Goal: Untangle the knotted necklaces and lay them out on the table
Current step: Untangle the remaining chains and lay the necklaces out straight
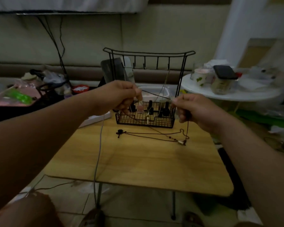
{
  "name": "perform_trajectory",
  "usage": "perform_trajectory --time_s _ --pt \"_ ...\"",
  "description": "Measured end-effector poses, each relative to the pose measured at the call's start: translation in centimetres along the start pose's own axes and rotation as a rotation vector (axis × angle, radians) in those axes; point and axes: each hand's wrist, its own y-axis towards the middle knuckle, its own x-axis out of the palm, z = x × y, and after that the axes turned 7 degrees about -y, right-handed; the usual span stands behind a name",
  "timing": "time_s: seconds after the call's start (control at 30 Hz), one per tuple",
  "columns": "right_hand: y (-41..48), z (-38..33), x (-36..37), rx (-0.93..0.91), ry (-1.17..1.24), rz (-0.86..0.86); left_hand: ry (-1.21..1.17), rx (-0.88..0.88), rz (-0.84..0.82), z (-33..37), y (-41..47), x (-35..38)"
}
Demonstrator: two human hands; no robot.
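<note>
Both hands are raised above the wooden table (138, 161). My left hand (121, 95) pinches a thin cord that runs taut across to my right hand (192, 108), which pinches its other end. A dark brown cord necklace (154, 135) hangs from my right hand and trails over the table, ending in a dark knot (120, 132) at the left, with small beads and a pale pendant (180, 142) at the right. A pale cord with light beads (147, 118) dangles between the hands. A grey strand (98, 153) drops from my left hand past the table edge.
A black wire rack (146, 118) with dark bottles stands at the table's far edge. Behind it sits a white container (154, 90). A round white table (228, 94) at the right carries a mug and jars. Clutter and bags lie at the left; cables cross the floor.
</note>
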Motion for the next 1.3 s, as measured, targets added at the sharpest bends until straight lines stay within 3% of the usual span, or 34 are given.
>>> perform_trajectory --time_s 0.27,0.63,0.93,1.1,1.3 --pt "1.4 -8.0 0.3 -0.093 -0.25 -0.093 0.137 0.126 0.016 6.2 1.1 -1.0" --pt "3.8 -8.5 -1.3 -0.111 -0.172 0.166 0.145 0.062 0.161 3.6 0.7 -7.2" --pt "6.1 -6.6 -2.5 -0.093 -0.17 0.351 0.092 0.1 0.435 1.0 2.9 -8.2" --pt "7.9 -6.1 -2.8 -0.143 -0.292 0.558 0.094 0.145 0.571 0.2 4.7 -8.6" --pt "9.8 -4.7 -2.2 -0.178 -0.405 0.703 0.259 0.2 0.704 -1.1 7.0 -8.2"
